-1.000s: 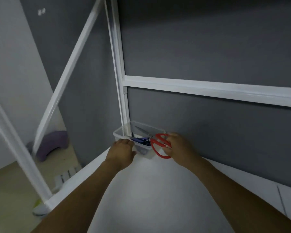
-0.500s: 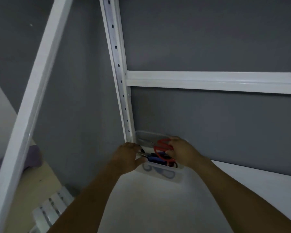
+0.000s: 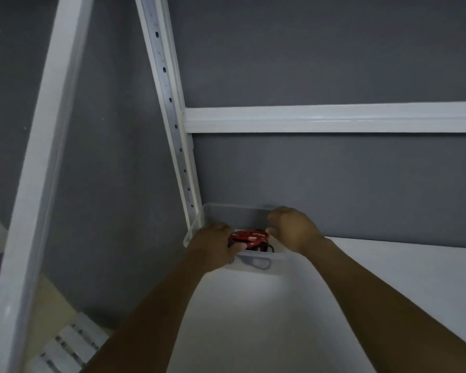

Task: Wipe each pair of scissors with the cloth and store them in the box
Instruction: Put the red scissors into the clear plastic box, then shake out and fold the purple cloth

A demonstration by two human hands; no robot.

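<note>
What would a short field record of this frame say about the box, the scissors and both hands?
surface: white shelf
box: clear box in the back corner, beside the perforated upright
contents: red scissors lying inside, a dark handle loop beneath
left: left hand grips the near left rim
right: right hand over the right side, fingers curled near the red handles; grip unclear

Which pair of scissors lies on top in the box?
The red-handled pair; the darker handles only peek out beneath it inside the clear box.

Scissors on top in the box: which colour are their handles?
The handles are red; the head view shows them best.
</note>
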